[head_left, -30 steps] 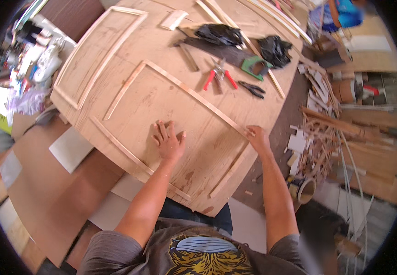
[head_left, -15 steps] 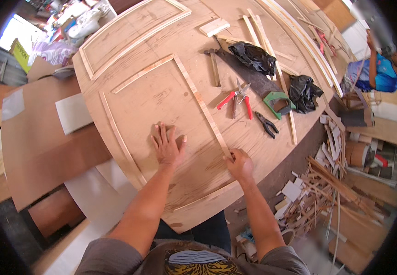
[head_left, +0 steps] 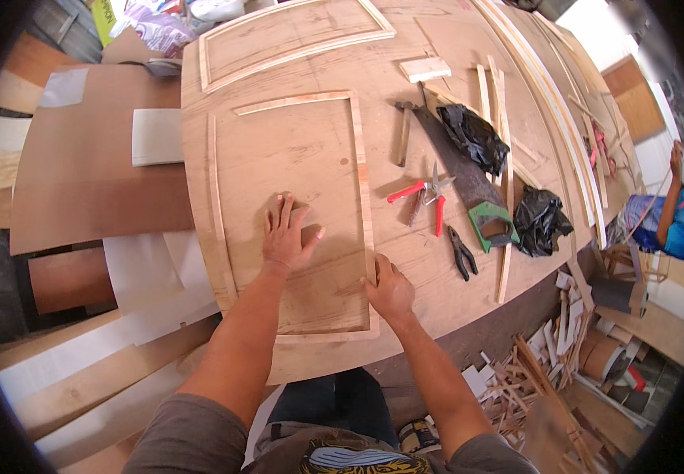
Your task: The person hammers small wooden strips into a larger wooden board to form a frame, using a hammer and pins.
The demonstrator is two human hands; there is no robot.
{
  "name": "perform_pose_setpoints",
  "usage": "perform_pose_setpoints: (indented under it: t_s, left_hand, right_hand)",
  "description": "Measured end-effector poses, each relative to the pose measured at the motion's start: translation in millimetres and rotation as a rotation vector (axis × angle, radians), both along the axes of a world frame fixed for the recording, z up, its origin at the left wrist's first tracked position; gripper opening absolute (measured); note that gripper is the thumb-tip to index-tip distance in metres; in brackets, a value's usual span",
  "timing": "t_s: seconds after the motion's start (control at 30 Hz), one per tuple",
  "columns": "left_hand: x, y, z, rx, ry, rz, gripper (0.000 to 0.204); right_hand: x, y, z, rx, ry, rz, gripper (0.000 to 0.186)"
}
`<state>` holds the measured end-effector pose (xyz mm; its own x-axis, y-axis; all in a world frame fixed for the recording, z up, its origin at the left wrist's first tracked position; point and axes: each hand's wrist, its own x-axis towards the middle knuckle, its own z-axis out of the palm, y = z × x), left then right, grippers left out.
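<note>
One view, head fisheye, left one of the pair you wear side by side; looks down past your shirt [head_left: 294, 457] and out across the desk [head_left: 437, 296], upright, unmirrored. Close range: your left hand [head_left: 285, 241] and right hand [head_left: 390, 291] around mid-picture, forearms [head_left: 243, 340] in from the lower edge, shirt cut off at bottom. Wide take, desk seen steeply from above, wood scraps [head_left: 543, 371] lower right, straight edges bending toward the dark round rim
</note>
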<state>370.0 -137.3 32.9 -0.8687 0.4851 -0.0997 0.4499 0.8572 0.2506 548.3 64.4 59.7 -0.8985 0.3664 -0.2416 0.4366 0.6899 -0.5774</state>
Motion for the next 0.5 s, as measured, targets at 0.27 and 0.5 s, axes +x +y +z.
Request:
perform_pose_setpoints:
  t_s: [0.27, 0.5]
  left_hand:
    - [-1.1, -2.6, -11.1, 0.073, 0.006, 0.006, 0.065]
    - [-0.6, -4.1, -11.3, 0.069, 0.043, 0.019, 0.064]
  right_hand:
    - [-44.2, 62.6, -8.0, 0.151, 0.197, -0.026, 0.018]
    - [-50.5, 155.4, -16.1, 0.086, 0.231, -0.069, 0.009]
